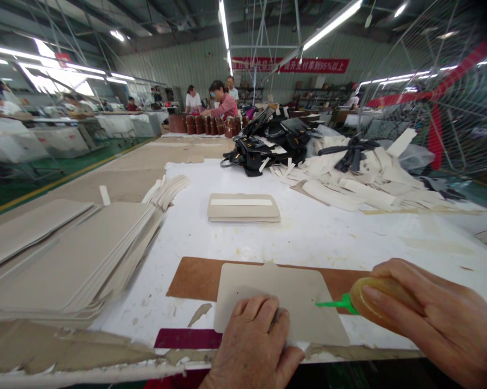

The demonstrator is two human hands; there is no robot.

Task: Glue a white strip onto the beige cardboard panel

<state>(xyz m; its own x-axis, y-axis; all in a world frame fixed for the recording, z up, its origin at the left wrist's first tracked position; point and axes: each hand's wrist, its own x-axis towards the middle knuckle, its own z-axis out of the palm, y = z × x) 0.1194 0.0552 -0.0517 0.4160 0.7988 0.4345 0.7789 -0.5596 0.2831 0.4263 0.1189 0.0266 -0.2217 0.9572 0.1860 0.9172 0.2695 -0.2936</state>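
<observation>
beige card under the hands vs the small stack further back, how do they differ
The card is a single sheet; the stack is several pieces piled up. The card lies on a brown board, the stack on the white table. The left hand presses the card; nothing touches the stack. Both are beige.

Amber glue bottle [383, 302], green nozzle [335, 304]

A white, stained tabletop [316, 232] is carrying a brown board [194, 278] near the front edge, tall stacks of beige sheets [77, 259] at the left, a small beige pile [243, 207] in the middle, loose white strips [365, 178] and black bags [267, 143] lying farther back.
</observation>
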